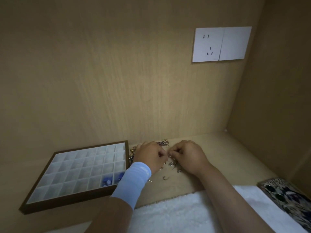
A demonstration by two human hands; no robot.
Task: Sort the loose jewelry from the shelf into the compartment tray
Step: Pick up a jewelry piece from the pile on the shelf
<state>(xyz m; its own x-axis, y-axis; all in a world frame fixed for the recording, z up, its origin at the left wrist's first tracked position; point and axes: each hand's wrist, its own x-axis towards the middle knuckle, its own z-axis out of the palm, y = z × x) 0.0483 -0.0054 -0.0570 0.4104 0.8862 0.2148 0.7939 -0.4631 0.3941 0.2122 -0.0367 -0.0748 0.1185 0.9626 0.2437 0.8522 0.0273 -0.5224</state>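
Left hand and right hand, knuckles up and fingers curled under, meet over the loose jewelry on the shelf. The fingertips of both come together at one small metallic piece between them, in what looks like a two-handed pinch; the piece is too small and blurred to identify, and whether either hand fully grips it cannot be told. The likely reason for using both hands is to free one item from a tangle before moving it. The left wrist carries a pale blue sleeve cuff.

The jewelry lies as a scattered heap under and around the hands: gold-toned pieces just left of the left hand, a darker chain behind near the back wall, silvery hooks toward the viewer. The compartment tray, brown-framed with a white grid, sits just beside the heap on the left, so each transfer is short. Nearly all cells appear empty; blue items occupy the near-right cells, suggesting the sorting is at an early stage.

The shelf and surrounding walls are pale wood-grain board. A white wall socket is mounted on the back panel. A white fleecy cloth lies at the front edge, with a patterned phone case at far right.
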